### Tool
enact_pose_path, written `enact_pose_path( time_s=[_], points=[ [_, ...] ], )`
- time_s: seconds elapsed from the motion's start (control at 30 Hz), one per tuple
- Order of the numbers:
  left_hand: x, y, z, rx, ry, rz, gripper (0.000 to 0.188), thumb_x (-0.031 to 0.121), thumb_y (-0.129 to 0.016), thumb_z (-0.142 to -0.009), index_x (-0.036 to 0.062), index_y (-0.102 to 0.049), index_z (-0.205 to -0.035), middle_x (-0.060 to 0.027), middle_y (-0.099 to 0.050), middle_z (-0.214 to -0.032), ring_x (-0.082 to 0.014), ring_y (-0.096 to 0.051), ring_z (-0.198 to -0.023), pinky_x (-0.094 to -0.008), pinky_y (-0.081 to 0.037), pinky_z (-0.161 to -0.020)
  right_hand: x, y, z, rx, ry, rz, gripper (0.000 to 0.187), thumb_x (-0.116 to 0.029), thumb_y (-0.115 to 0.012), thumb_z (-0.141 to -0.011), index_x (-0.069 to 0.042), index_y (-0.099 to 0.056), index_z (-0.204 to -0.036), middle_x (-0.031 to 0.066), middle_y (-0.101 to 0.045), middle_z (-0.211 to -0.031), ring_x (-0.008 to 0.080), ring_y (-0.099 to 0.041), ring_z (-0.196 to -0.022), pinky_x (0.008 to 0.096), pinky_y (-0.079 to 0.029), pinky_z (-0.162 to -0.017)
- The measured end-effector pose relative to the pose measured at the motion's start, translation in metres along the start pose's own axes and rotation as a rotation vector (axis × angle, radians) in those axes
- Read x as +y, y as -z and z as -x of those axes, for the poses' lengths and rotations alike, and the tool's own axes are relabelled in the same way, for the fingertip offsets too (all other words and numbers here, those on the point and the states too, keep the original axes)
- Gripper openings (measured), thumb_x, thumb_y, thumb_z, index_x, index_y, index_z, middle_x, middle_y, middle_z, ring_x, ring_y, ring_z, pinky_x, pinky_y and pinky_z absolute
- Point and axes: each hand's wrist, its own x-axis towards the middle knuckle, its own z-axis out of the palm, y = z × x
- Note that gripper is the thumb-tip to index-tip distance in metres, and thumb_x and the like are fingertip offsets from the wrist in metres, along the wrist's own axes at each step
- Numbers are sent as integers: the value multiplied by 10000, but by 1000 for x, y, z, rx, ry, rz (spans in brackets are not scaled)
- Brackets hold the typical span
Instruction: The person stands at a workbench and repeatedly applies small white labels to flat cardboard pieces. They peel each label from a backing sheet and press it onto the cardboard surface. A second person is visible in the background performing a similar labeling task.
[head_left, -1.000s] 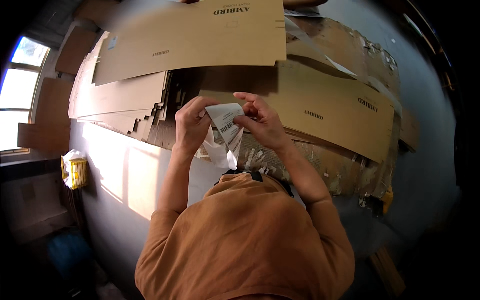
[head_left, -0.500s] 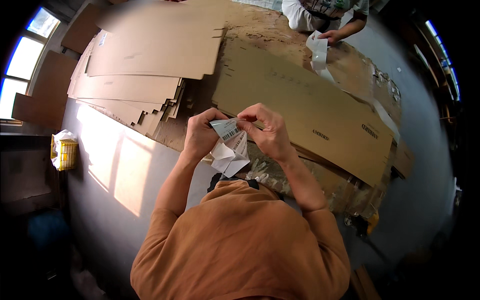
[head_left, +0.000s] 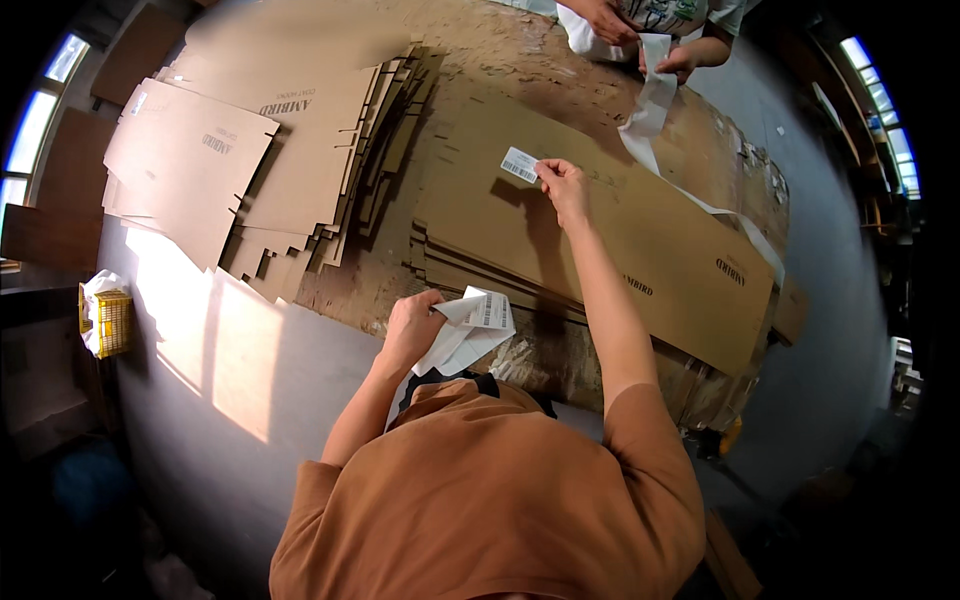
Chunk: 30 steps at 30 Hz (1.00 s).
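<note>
The right hand (head_left: 567, 192) pinches 1 small white label (head_left: 519, 164) by its right end, between thumb and fingers. The label juts out to the left of the fingertips, over the far left part of the top brown sheet (head_left: 660, 245). Its long axis slopes down to the right, roughly in line with the sheet's own long axis. Whether the label touches the sheet or hangs just above it, I cannot tell; the arm's shadow falls on the sheet.

Of the 2 hands, the right is nearer the sheet. The left hand (head_left: 413, 325) is well apart from the label, at the near edge of the bench (head_left: 490, 40), pinching a folded label strip (head_left: 480, 322) that sags to its right.

The left stack (head_left: 290, 140) of cardboard lies on the bench beyond the left hand. At the far side, a co-worker (head_left: 680, 15) holds a long strip (head_left: 650, 110) in 2 hands; it trails along the sheet's far edge.
</note>
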Motion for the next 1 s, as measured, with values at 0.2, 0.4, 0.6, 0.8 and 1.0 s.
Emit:
enact_pose_path(
  time_s=[0.2,0.4,0.6,0.8,1.0],
  points=[
    [-19,13,6,-31,131,17,186,114,-613,-732,19,-665,-883,-205,-653,-824,-374,-629,-802,-396,-494,-718,28,-27,-66,52,-75,203,155,-135,-688,-821,2,-667,-889,-1,-595,-687,57,-478,-550,221,-373,-494],
    [-31,21,-11,-15,82,-57,172,121,-620,-730,25,-661,-867,-195,-654,-821,-373,-626,-800,-403,-492,-709,44,-36,-88,90,-46,317,157,-134,-687,-815,13,-686,-871,15,-619,-701,82,-500,-571,245,-402,-528],
    [-18,23,-28,-20,28,-45,168,82,-585,-715,6,-652,-849,-189,-654,-798,-359,-633,-777,-385,-494,-705,38,-46,-86,138,-28,616,178,-173,-696,-788,-35,-699,-899,105,-690,-798,203,-639,-715,339,-480,-678],
    [-10,23,-24,9,13,-25,158,73,-588,-716,11,-648,-848,-195,-647,-790,-359,-630,-765,-379,-491,-696,11,-62,-70,134,-16,1008,286,-242,-692,-805,-12,-638,-966,179,-667,-942,345,-637,-898,424,-491,-747],
    [-17,39,-15,119,60,20,137,39,-619,-707,15,-642,-840,-185,-644,-785,-349,-627,-744,-369,-486,-672,21,-34,-67,210,-5,966,485,-294,-713,-795,43,-495,-1067,216,-629,-1032,367,-624,-928,437,-500,-765]
  ],
)
